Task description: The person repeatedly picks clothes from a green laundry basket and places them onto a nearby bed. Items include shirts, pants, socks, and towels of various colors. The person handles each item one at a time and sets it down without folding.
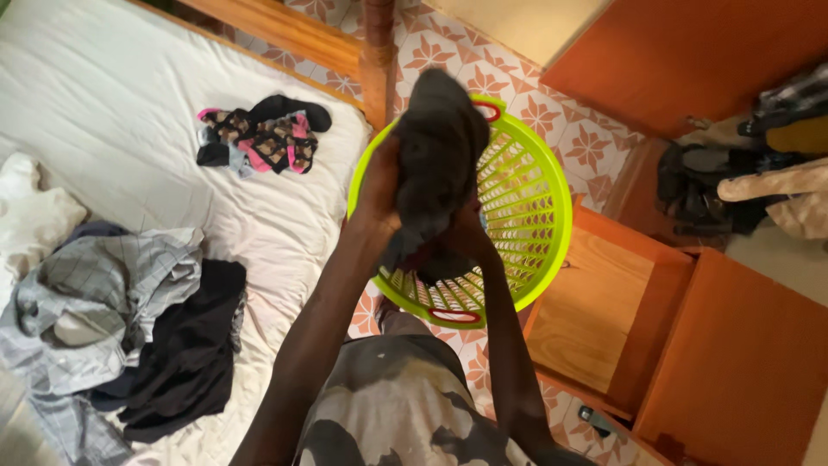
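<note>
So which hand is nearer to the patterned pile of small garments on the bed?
Left. The left hand grips the dark grey garment on the side toward the patterned pile; the right hand holds it farther away, over the green laundry basket.

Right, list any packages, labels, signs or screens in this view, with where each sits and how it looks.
None can be made out: no package, label, sign or screen shows.
In view instead: a dark grey garment held by the left hand and right hand over a lime-green slotted laundry basket with red handles.
Small dark object on the floor tiles by the wooden cabinet: too small to identify.
</note>
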